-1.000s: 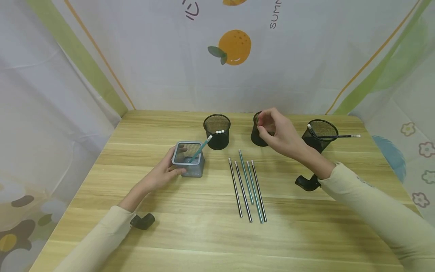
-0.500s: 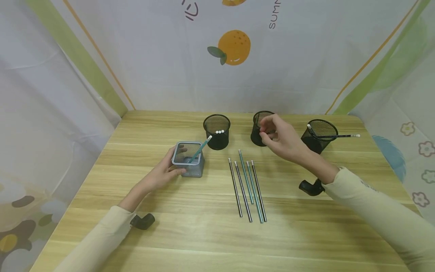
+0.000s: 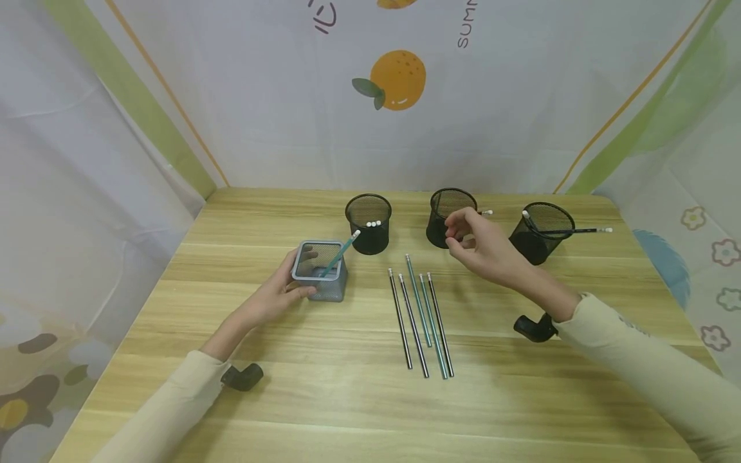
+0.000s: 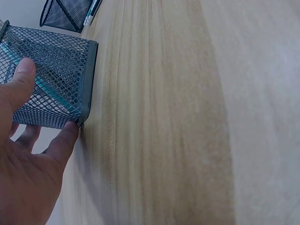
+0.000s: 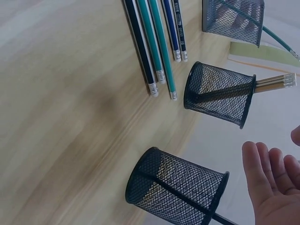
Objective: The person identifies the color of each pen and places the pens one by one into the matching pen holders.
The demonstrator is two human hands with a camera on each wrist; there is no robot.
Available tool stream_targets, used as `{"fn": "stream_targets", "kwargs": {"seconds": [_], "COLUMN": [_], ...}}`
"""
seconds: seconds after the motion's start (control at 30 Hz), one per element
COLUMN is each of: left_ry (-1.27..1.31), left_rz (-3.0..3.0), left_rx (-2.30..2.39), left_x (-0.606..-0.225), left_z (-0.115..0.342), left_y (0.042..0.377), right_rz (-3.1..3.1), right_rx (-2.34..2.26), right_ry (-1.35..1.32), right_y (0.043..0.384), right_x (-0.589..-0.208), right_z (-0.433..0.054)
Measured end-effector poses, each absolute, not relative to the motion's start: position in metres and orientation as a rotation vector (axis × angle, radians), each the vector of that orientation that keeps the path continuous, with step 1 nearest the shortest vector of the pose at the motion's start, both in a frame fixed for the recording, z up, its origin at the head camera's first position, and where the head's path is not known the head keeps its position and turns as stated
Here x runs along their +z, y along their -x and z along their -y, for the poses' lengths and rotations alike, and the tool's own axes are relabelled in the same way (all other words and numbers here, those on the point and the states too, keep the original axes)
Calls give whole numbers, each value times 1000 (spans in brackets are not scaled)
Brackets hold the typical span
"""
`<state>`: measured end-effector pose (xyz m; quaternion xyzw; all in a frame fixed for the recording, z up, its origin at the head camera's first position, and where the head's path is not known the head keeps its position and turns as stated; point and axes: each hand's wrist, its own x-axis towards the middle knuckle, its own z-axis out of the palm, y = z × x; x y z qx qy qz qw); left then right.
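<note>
My left hand [image 3: 274, 296] grips the side of a square grey mesh pen holder [image 3: 331, 290] standing on the table, thumb and fingers around it. A teal pencil [image 3: 341, 253] leans inside, its eraser end above the rim. In the left wrist view, the thumb and fingertips touch the holder's mesh [image 4: 56, 77]. My right hand [image 3: 489, 251], fingers loosely bent and holding nothing, hovers in front of a round black mesh pen holder [image 3: 438, 228]. A dark pencil inside that holder shows through the mesh in the right wrist view; its eraser end [image 3: 487, 212] pokes out at the right.
Several dark and teal pencils [image 3: 412, 328] lie side by side mid-table. Another round black holder [image 3: 370, 241] contains several wood-coloured pencils [image 5: 276, 83] with white erasers. A third round holder [image 3: 529, 247] at the right carries two dark pencils. A white printed curtain [image 3: 289, 128] hangs behind the table.
My right hand has drawn back from the middle-right round holder, down and slightly right, uncovering its rim and the pencil's eraser end. The left hand and square holder stay put.
</note>
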<state>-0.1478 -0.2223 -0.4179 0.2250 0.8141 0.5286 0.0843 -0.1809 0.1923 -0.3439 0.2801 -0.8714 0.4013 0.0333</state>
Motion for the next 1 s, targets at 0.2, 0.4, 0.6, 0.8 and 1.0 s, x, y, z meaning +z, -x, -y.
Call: {"fn": "stream_targets", "kwargs": {"seconds": [0.2, 0.4, 0.6, 0.8, 1.0], "left_ry": [-677, -656, -652, -652, -661], "left_rz": [-2435, -2429, -2418, -2414, -2418], "left_rx": [1570, 1568, 1576, 1584, 1587], "left_x": [-418, -415, -414, -414, -415], "left_z": [222, 222, 221, 222, 222], "left_y": [148, 147, 147, 147, 147], "right_rz": [2739, 2836, 2975, 3101, 3163], "right_rx": [1232, 1264, 1218, 1177, 1010], "right_ry": [-878, -840, -812, -791, -807], "right_y": [179, 176, 174, 171, 173], "right_x": [-351, -363, -376, -383, -392], "right_z": [-195, -196, -196, -193, -186]}}
